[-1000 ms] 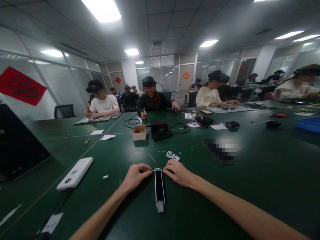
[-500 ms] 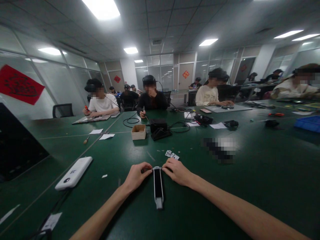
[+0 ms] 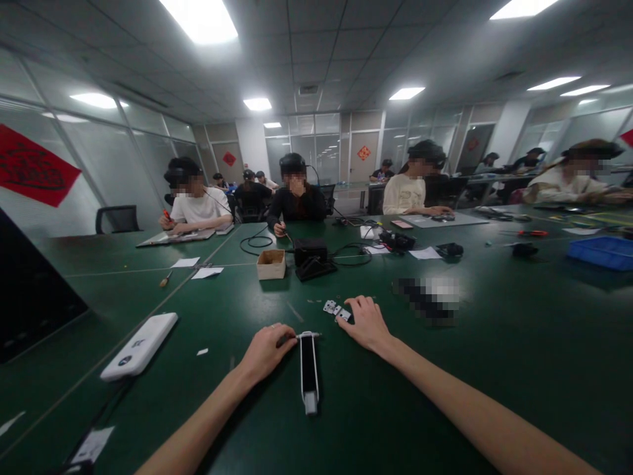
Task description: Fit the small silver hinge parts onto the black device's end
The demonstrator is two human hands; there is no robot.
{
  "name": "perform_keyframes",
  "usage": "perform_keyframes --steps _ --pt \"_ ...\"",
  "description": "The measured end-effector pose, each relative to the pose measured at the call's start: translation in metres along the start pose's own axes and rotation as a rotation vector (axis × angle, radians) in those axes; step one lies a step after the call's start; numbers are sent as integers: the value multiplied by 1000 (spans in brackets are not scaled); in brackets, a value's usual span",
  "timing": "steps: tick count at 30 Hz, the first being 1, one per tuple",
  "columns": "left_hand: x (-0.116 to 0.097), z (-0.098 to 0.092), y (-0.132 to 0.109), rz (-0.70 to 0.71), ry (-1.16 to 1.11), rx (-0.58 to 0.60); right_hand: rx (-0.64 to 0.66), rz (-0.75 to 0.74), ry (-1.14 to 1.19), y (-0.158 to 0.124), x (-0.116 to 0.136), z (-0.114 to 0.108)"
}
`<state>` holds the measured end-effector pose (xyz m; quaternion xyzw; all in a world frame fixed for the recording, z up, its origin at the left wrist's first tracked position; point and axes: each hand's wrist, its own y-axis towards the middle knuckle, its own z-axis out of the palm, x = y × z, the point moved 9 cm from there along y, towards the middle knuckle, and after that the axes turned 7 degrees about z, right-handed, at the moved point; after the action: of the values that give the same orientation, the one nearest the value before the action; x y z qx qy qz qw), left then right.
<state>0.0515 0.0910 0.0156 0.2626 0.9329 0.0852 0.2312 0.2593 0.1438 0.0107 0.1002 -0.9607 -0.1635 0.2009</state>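
A long white-framed device with a black middle [image 3: 308, 369] lies on the green table [image 3: 257, 429], its light grey end towards me. Across its far end runs a thin metal rod [image 3: 314, 335]. My left hand [image 3: 267, 349] pinches the rod's left end. The rod's right end sticks out free. Up and to the right, my right hand [image 3: 366, 323] has its fingers apart, with thumb and fingertips beside small white plates with dark holes [image 3: 342, 314]. It holds nothing that I can see.
An open cardboard box [image 3: 271, 265] and a black device [image 3: 311, 257] with cables stand beyond my hands. A white power bank [image 3: 141, 346] lies at the left, a brush [image 3: 166, 279] behind it. Far right is a blue tray [image 3: 601, 254]. Several people sit across the table.
My right hand has let go of the rod's right end, moved up and right to the white plates, and opened. My left hand keeps its pinch. The view has shifted slightly.
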Motion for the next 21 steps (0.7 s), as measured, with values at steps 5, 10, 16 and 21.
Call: perform_keyframes --steps 5,10,16,21 --pt "-5 -2 0 -27 50 26 76 42 -23 2 -5 10" --pt "-10 -3 0 -66 75 30 59 46 81 3 -4 4" --pt "-13 1 1 -98 84 17 -100 -165 197 -10 28 -15" --pt "-16 2 2 -75 85 7 -121 -499 327 -39 77 -21"
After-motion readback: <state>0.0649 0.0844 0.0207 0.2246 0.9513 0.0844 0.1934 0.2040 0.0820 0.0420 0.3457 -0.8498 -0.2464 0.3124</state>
